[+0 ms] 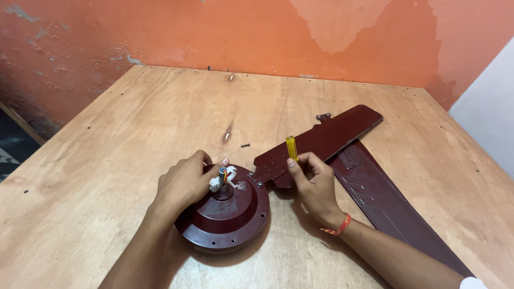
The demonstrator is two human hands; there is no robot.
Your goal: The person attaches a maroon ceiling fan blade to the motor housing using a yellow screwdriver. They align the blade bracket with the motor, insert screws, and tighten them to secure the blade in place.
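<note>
Your plywood table (pixel 160 107) has open room far and left. The maroon fan motor housing (pixel 225 217) sits near centre, and one fan blade (pixel 321 140) runs from its right rim far-right, with a second blade (pixel 385 200) lying near-right. Your left hand (pixel 184 182) cups the housing's far-left side, fingers curled on it. Your right hand (pixel 316 184) clamps a yellow-handled screwdriver (pixel 292 148) upright over the blade's bracket (pixel 272 170). A loose screw (pixel 246 144) lies just beyond.
</note>
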